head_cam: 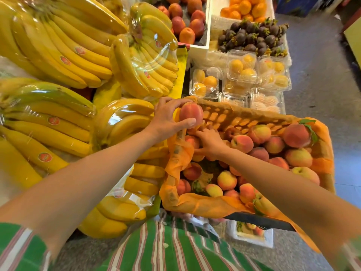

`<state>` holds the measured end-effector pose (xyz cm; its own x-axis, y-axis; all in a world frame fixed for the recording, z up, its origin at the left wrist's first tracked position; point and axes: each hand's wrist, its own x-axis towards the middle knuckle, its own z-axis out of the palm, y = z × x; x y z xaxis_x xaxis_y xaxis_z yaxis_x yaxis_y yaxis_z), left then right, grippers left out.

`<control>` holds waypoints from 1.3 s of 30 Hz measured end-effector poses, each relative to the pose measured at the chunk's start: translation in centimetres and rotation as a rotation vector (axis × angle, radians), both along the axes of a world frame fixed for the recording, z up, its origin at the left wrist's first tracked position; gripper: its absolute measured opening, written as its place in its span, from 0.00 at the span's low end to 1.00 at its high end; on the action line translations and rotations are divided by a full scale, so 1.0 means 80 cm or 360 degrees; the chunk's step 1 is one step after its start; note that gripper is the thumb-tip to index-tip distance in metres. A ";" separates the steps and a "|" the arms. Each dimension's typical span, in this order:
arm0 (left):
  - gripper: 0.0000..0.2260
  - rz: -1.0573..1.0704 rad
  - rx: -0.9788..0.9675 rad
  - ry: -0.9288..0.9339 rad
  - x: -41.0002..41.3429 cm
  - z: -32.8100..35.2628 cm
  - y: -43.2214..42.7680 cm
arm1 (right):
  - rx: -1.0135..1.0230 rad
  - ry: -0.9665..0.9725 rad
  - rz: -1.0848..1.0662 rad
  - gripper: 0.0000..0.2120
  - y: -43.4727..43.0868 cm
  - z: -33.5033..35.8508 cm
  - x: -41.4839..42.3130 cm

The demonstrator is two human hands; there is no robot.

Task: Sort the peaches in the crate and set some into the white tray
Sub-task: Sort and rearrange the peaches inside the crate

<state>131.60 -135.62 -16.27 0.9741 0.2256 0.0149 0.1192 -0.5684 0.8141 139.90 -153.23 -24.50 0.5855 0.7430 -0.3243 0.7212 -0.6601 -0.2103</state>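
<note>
1. A round pink-and-yellow peach (190, 114) is held in the grip of the left hand (166, 118), thumb on the near side and fingers curled over the far side, so that the skin is pinched lightly rather than squeezed. It is kept raised over the far left corner of the crate, probably so it can be looked over before a place is chosen.

2. The right hand (210, 142) is pushed down among the loose peaches (273, 151) at the far left of the crate, fingers spread and bent. Whether a fruit is enclosed by that grip cannot be told, since the fingertips are hidden among the fruit.

3. The orange slatted plastic crate (234, 119) is lined with thin orange paper (205, 206), apparently to cushion the fruit against the slats.

4. A white foam tray (267, 242) is glimpsed below the near edge of the crate, partly hidden; it is judged to be the destination, low and close for short transfers.

5. Plastic-wrapped yellow banana bunches (68, 55) are stacked on the surface at the left, well clear of the sorting.
</note>
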 end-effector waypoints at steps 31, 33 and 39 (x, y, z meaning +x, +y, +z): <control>0.30 -0.0470 -0.0201 -0.0204 0.024 0.011 -0.031 | 0.0817 0.0548 -0.0319 0.34 -0.110 0.084 -0.015; 0.31 -0.0524 -0.0295 -0.0096 0.025 0.011 -0.039 | 0.0802 0.0523 -0.0276 0.34 -0.119 0.092 -0.017; 0.28 -0.0763 -0.0453 0.0294 0.027 0.015 -0.067 | 0.0754 0.0515 -0.0336 0.29 -0.165 0.119 -0.024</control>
